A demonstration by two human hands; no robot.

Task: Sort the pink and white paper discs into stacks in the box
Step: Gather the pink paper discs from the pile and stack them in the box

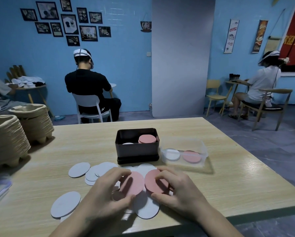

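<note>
A dark metal box (137,149) stands mid-table with a pink stack (147,139) at its right and a white disc (128,143) low at its left. In front of it lie loose white discs (79,169) and pink ones. My left hand (107,190) curls around a pink disc (133,184), thumb under its lower edge. My right hand (179,189) grips a small pile of pink discs (154,183) between thumb and fingers. More white discs (145,206) lie beneath both hands.
A clear plastic lid (203,149) right of the box holds one white and one pink disc. Stacked pulp trays (6,139) fill the table's left edge. The table's front edge is close under my forearms. Other people sit at tables behind.
</note>
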